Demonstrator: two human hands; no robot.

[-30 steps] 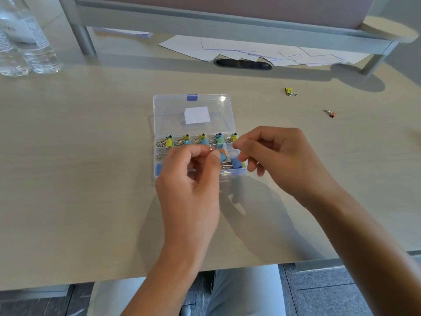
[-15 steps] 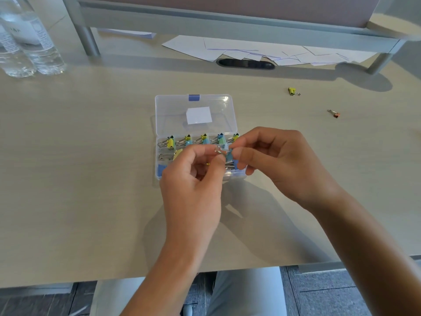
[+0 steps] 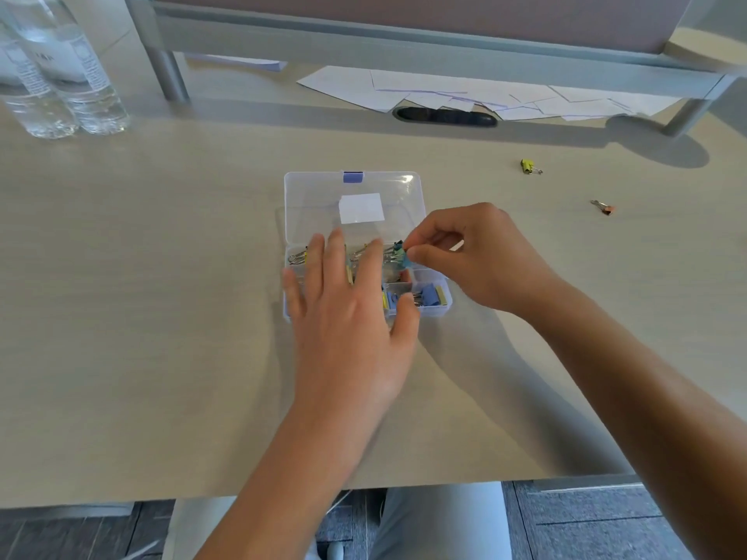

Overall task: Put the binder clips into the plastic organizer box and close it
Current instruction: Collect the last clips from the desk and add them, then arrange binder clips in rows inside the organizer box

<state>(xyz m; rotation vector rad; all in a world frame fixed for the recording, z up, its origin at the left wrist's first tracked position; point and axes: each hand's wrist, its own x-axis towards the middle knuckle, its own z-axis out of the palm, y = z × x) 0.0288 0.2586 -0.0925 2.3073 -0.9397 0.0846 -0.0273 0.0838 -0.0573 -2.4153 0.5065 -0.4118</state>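
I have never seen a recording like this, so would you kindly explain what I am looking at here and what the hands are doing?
There is no machine: the one picture comes from a camera worn on a person's head, looking down at their own two hands over a desk. In the middle lies a clear plastic organizer box, its lid open and laid back, with binder clips in its compartments. The left hand is spread flat over the box, fingers straight. The right hand pinches a small blue-green binder clip over the far row. Two more clips lie loose on the desk to the right: a yellow one and an orange one. Water bottles stand far left; papers lie at the back.
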